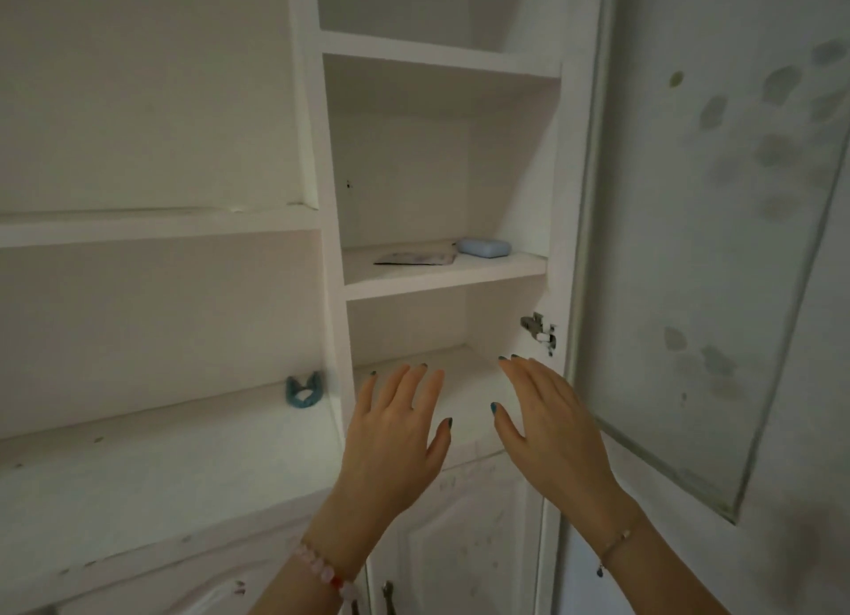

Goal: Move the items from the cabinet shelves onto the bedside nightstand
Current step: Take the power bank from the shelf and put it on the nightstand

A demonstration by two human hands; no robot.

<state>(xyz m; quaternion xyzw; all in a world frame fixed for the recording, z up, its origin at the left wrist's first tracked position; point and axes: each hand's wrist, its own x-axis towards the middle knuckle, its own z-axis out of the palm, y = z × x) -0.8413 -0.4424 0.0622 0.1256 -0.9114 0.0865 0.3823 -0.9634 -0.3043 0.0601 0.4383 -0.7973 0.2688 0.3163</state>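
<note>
A white cabinet stands open before me. On its middle shelf (441,276) lie a pale blue oval case (484,247) at the right and a flat grey packet (414,259) to its left. A small teal object with two prongs (303,390) sits on the wide ledge at the left. My left hand (395,435) and my right hand (547,426) are both raised in front of the lower shelf, fingers spread, palms facing each other, holding nothing. Both hands are below the case and packet. No nightstand is in view.
The glass cabinet door (690,246) stands open at the right, with a metal hinge (539,331) on the frame beside my right hand. Closed lower cabinet doors with handles (388,594) sit under my wrists. The upper shelf (437,55) shows nothing on it.
</note>
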